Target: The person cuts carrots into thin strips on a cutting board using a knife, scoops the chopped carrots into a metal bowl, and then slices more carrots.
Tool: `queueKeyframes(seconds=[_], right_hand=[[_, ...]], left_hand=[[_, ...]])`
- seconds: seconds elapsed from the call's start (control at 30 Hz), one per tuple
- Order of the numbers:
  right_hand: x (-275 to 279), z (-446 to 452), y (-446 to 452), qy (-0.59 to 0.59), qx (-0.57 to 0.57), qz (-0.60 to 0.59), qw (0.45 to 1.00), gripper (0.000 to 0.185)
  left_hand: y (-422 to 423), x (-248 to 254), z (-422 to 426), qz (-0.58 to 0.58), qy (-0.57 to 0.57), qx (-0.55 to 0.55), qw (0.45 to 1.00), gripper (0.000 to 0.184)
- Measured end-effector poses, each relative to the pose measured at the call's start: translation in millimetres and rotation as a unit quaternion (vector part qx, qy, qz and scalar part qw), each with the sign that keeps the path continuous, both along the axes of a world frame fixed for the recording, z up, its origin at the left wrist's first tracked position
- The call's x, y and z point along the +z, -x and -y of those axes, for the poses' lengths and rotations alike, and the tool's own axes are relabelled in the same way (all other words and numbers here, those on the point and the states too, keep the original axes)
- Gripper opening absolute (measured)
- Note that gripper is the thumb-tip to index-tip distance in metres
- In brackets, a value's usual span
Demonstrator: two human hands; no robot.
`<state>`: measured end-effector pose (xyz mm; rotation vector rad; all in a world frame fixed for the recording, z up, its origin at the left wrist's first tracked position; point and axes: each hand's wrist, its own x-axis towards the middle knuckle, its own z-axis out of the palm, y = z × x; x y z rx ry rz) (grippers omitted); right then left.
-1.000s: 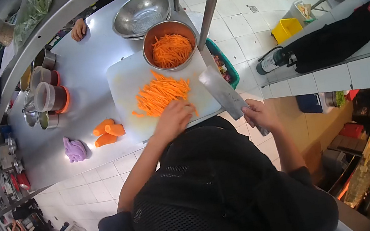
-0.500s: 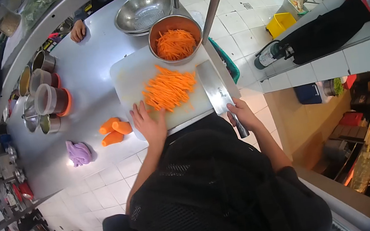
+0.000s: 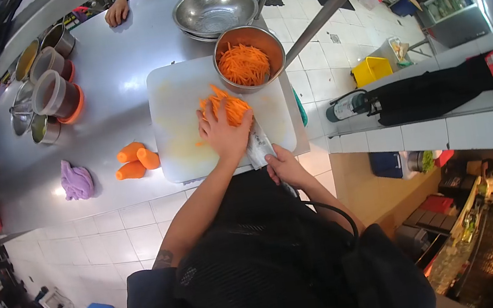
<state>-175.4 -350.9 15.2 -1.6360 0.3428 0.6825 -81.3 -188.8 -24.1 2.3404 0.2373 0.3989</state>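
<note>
My left hand (image 3: 226, 130) lies with its fingers spread on top of the pile of carrot strips (image 3: 228, 106) on the white cutting board (image 3: 174, 107). In my right hand (image 3: 285, 167) is the handle of a broad cleaver (image 3: 260, 144). Its blade lies at the right side of the pile, close to my left palm, with part of it hidden by that hand. A metal bowl of shredded carrot (image 3: 243, 65) stands on the board's far right corner. Several carrot pieces (image 3: 130, 152) rest left of the board.
Empty nested metal bowls (image 3: 215, 12) stand behind the carrot bowl. A purple cloth (image 3: 76, 180) and several containers (image 3: 55, 96) are on the left. Another person's hand (image 3: 117, 12) rests at the table's far edge. A metal post (image 3: 328, 16) slants over the right side.
My left hand has moved from the board's near left onto the carrot strips. My right hand has brought the cleaver left against the pile, which looks more gathered. The view has shifted.
</note>
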Motion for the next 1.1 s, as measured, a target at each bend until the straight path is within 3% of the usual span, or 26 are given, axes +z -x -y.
queueKeyframes(seconds=[0.17,0.23,0.27,0.4,0.5,0.7,0.77,0.9,0.97,1.03,1.07,1.1], right_hand=[[14,-9,-13,0.021,0.062,-0.002,0.998,0.012],[11,-11,-19,0.009,0.092,0.003,0.996,0.012],[9,-13,-23,-0.001,0.118,0.006,0.993,0.013],[26,-12,-33,-0.005,0.147,0.032,0.989,0.015],[39,-1,-37,-0.006,0.169,0.145,0.975,0.015],[100,26,-49,-0.007,0.139,0.147,0.979,0.015],[120,35,-55,-0.025,0.079,0.086,0.993,0.014],[133,47,-101,-0.084,0.054,0.075,0.992,0.011],[136,52,-128,-0.119,0.029,0.054,0.991,0.012],[126,60,-142,-0.273,-0.062,-0.071,0.957,0.010],[136,67,-141,-0.318,-0.105,-0.140,0.932,0.009],[142,75,-140,-0.321,-0.111,-0.134,0.931,0.009]], left_hand=[[-2,-18,7,0.058,-0.029,0.023,0.998,0.066],[-7,-24,2,0.133,0.117,0.037,0.983,0.055],[-7,-26,1,0.136,0.111,0.040,0.984,0.055],[-5,3,-1,0.167,0.160,0.096,0.968,0.050],[-7,36,4,0.198,0.171,0.096,0.960,0.049],[-37,102,38,0.262,0.142,0.048,0.953,0.047],[-57,109,52,0.268,0.125,0.026,0.955,0.046],[-113,97,71,0.177,0.150,-0.018,0.972,0.049],[-143,99,63,-0.013,0.130,-0.044,0.990,0.051],[-166,92,50,-0.154,0.101,-0.048,0.982,0.054],[-190,73,36,-0.244,0.093,-0.103,0.960,0.054],[-202,52,27,-0.241,0.090,-0.112,0.960,0.054]])
